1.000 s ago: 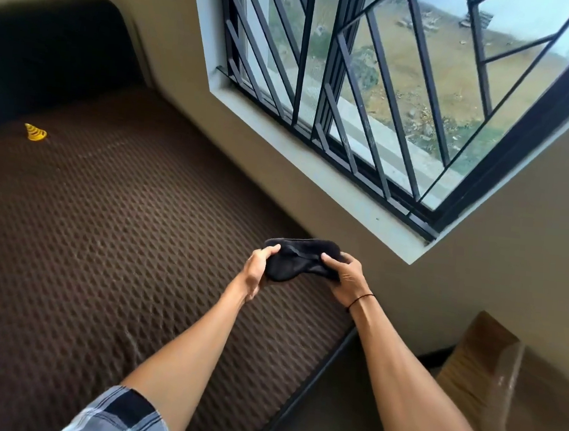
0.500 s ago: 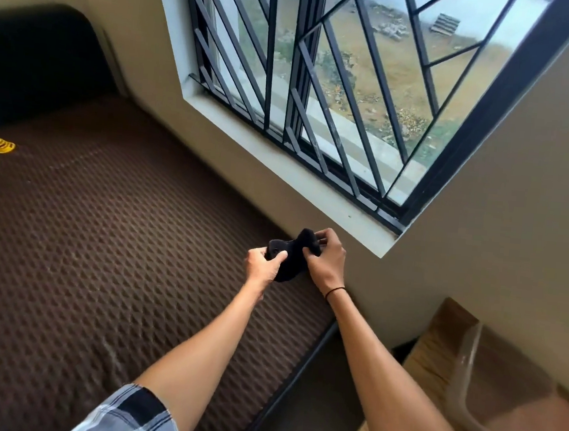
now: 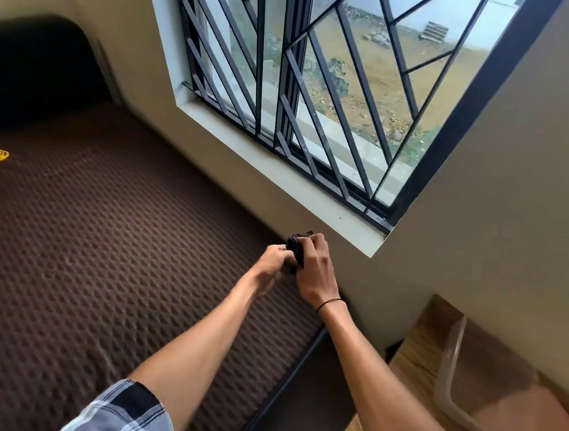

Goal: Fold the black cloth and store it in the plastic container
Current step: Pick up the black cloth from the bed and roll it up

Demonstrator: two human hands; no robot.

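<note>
Black cloth [image 3: 296,247]: small bunched bundle, pinched between both hands
Left hand [image 3: 272,264]: clenched on it
Right hand [image 3: 314,269]: gripping it
Clear plastic container [image 3: 448,367]: lower right

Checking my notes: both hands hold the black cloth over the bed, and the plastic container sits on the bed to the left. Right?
One slip: the container sits on the wooden table at right, per the head view. Both hands, left and right, hold the cloth.
</note>
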